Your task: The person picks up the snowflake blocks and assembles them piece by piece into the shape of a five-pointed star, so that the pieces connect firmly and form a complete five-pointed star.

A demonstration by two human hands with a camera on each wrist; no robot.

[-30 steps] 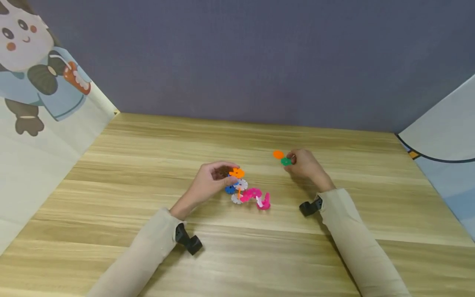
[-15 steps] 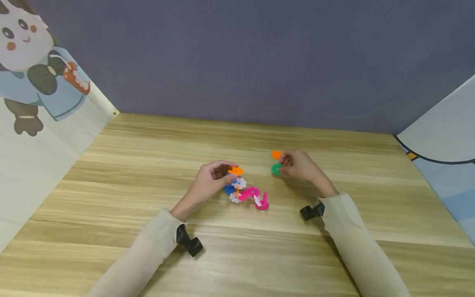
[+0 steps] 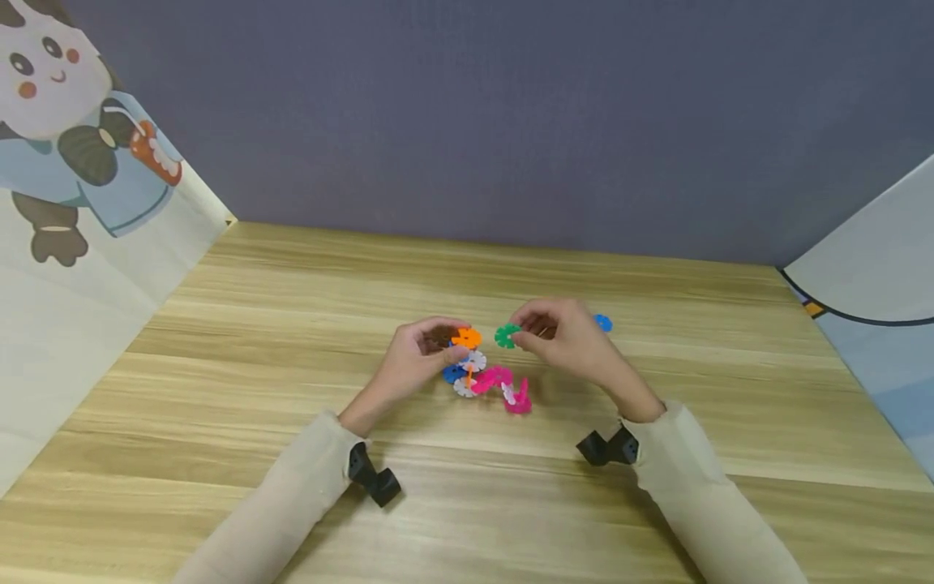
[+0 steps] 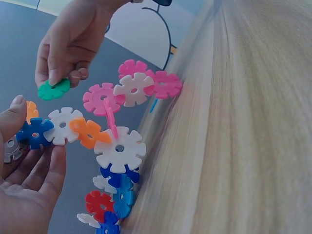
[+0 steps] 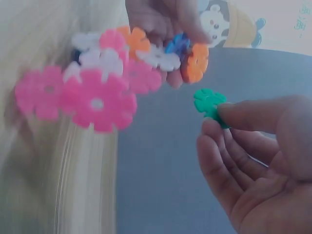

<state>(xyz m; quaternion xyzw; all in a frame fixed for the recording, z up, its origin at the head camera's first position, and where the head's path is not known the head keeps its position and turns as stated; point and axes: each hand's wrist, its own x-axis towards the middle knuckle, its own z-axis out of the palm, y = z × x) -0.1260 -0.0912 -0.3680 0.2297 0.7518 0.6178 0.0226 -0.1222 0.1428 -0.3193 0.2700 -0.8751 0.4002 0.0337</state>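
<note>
Wooden tabletop [image 3: 292,324], disc chain [image 3: 498,376], pink end [image 3: 520,405] rightward

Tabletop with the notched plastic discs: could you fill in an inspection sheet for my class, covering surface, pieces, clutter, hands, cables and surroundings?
Surface: table with a light wood-grain top.
Pieces: multicoloured chain of linked discs; green disc, apart from the chain; loose blue disc past the right hand.
Clutter: nothing seen.
Hands: left hand holds the chain; right hand pinches the green disc. Each wrist wears a black device.
Cables: nothing seen.
Surroundings: dark grey-blue panel behind; cartoon-printed panel at the left.
</note>
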